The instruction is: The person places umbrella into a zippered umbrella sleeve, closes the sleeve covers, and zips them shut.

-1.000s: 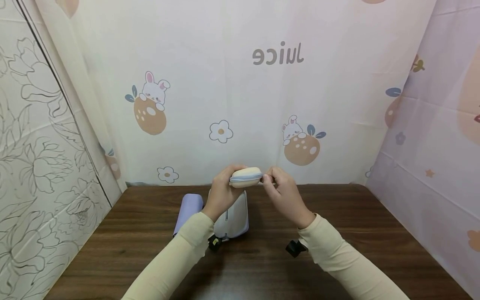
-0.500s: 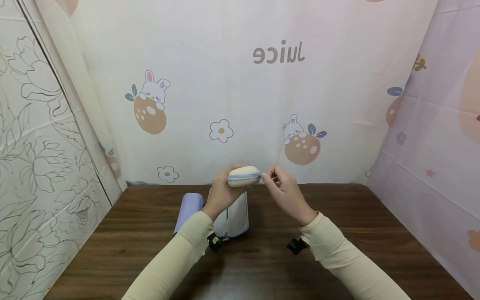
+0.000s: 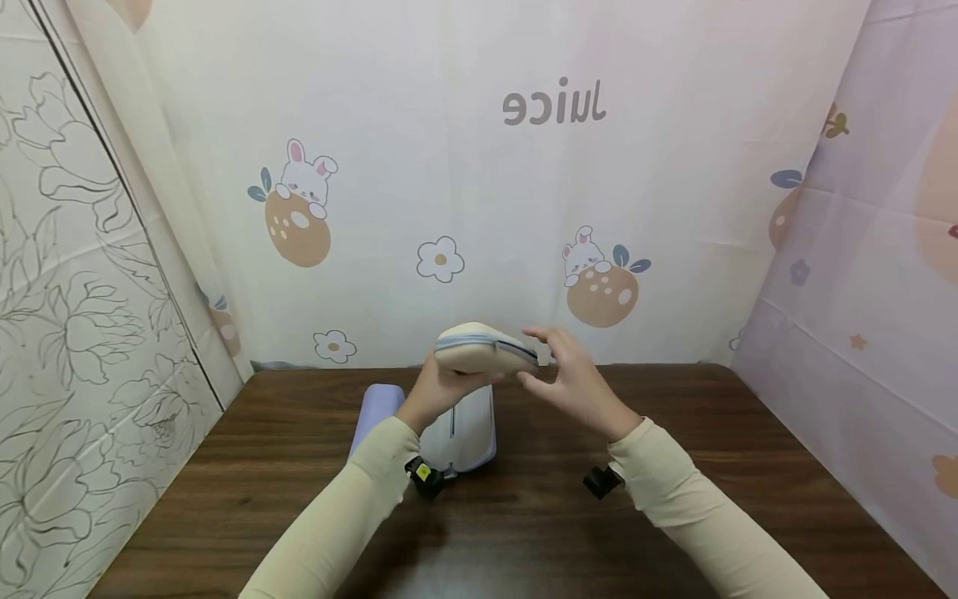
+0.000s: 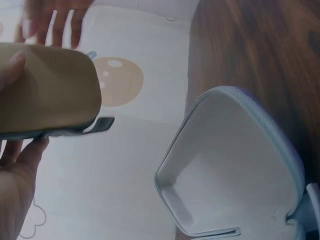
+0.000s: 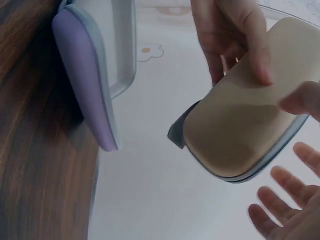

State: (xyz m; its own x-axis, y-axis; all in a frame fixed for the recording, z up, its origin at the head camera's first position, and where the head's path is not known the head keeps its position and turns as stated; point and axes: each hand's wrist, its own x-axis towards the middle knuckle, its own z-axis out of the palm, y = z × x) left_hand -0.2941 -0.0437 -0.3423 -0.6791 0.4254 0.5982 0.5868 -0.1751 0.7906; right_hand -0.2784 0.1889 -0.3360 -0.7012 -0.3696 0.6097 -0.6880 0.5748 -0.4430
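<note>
The left hand grips the cream case near its left end, thumb pressed on the broad tan face and fingers on the opposite side. The right hand is spread at the right end, thumb apart from the fingers; in the right wrist view its thumb overlaps the tan face, but contact cannot be confirmed. The case is held in the air above the far part of the table, left of centre. Its long axis runs left to right, the right end dipping slightly lower, with the zipped edge facing the near side. A blue zipper follows that edge, showing darker toward the right. A grey tab projects from the edge. Below, a white-lined case stands on the table, partly hidden by the left hand; a purple block shows to its left.
</note>
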